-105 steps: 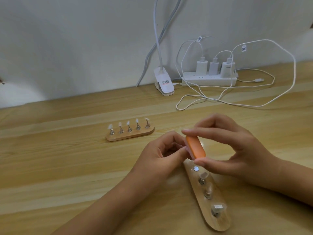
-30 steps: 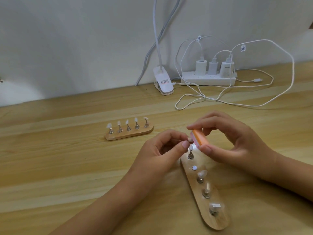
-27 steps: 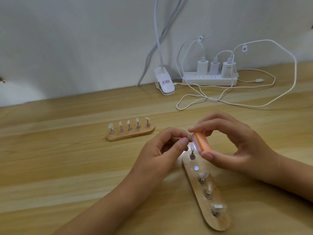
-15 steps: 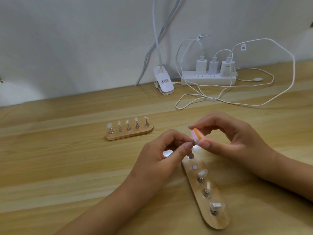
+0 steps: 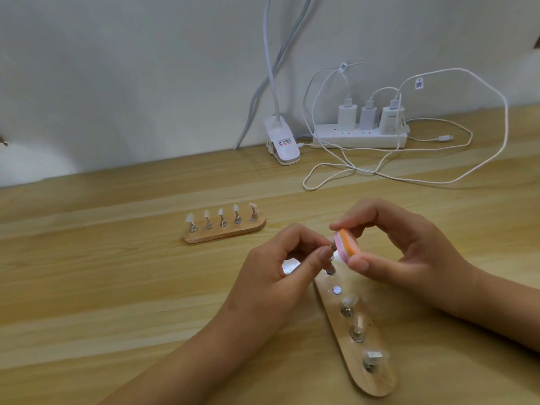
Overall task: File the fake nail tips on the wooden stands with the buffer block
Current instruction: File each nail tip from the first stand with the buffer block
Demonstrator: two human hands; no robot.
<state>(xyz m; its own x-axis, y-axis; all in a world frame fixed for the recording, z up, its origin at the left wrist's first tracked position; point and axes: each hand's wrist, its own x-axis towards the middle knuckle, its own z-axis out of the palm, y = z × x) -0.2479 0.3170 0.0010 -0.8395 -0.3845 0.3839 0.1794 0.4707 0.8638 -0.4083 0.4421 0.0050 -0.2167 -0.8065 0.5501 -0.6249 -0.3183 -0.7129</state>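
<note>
The right hand (image 5: 409, 258) pinches the orange buffer block (image 5: 346, 242) between thumb and forefinger, its face set from the right against the nail tip (image 5: 332, 247) that the left hand (image 5: 274, 276) pinches at the far end of the near wooden stand (image 5: 377, 375), which points toward the person.
</note>
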